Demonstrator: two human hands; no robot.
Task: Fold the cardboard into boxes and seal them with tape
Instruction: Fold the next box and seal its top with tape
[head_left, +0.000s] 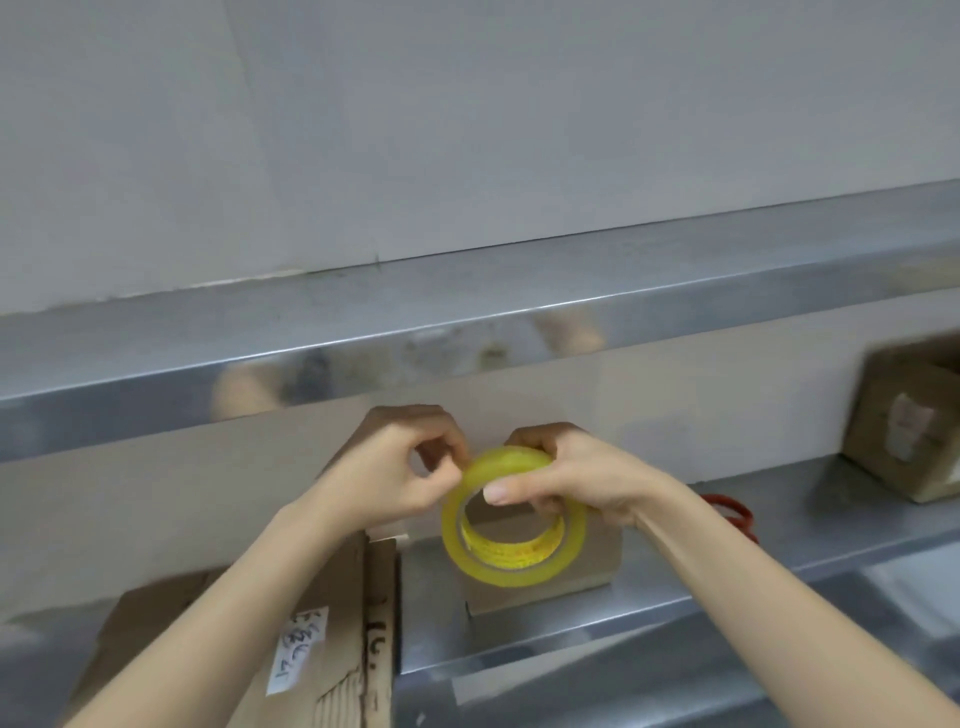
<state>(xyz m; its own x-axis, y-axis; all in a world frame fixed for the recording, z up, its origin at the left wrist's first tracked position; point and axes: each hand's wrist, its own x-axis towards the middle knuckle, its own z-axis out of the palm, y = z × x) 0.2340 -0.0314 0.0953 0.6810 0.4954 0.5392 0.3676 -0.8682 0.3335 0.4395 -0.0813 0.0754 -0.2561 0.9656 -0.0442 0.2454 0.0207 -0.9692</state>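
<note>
1. Yellow translucent tape roll (514, 517) is held up over the counter, just in front of a small box. It stands on edge, open core facing the camera, axis running roughly toward the viewer
2. Right hand (576, 478) grips the roll: fingers curled over the top rim, thumb laid across the front at the core's upper edge
3. Left hand (395, 467) is curled tight, thumb and forefinger pinching at the roll's upper-left outer rim; can't tell if a tape end is lifted
4. Count: one roll, three cardboard items
   - small plain brown cardboard box (597, 566) directly behind the roll
   - larger brown cardboard piece with a white handwritten label (337, 623) lower left, under the left forearm
   - taped brown box (904, 431) far right, blurred
5. One pair of red-handled scissors (732, 512) on the counter, mostly hidden behind the right wrist
6. Surface: stainless steel counter (519, 639) with a raised steel back ledge (467, 312); plain pale wall (467, 130) above
</note>
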